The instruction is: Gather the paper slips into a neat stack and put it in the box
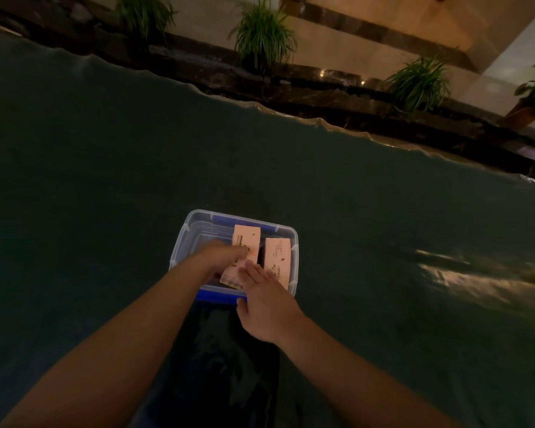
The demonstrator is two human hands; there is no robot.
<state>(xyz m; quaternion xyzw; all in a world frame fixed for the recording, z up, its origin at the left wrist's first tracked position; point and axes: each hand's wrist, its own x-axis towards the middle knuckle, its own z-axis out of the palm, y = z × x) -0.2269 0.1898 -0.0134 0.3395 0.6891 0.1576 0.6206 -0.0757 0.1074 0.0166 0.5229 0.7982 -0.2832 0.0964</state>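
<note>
Paper slips in two pale pink stacks inside clear box (233,253) with blue trim, on dark green surface (90,196): left stack (246,242) pinched by left hand (221,256), right stack (278,257) under flat, unclenched right hand (264,304). Potted plants (263,35) beyond far edge.

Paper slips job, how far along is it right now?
Done: one stack of slips already lies in the clear plastic box, on its right side. In hand: the left hand and right hand are setting a second stack beside it. Left: letting go; no loose slips show on the dark tabletop.
</note>
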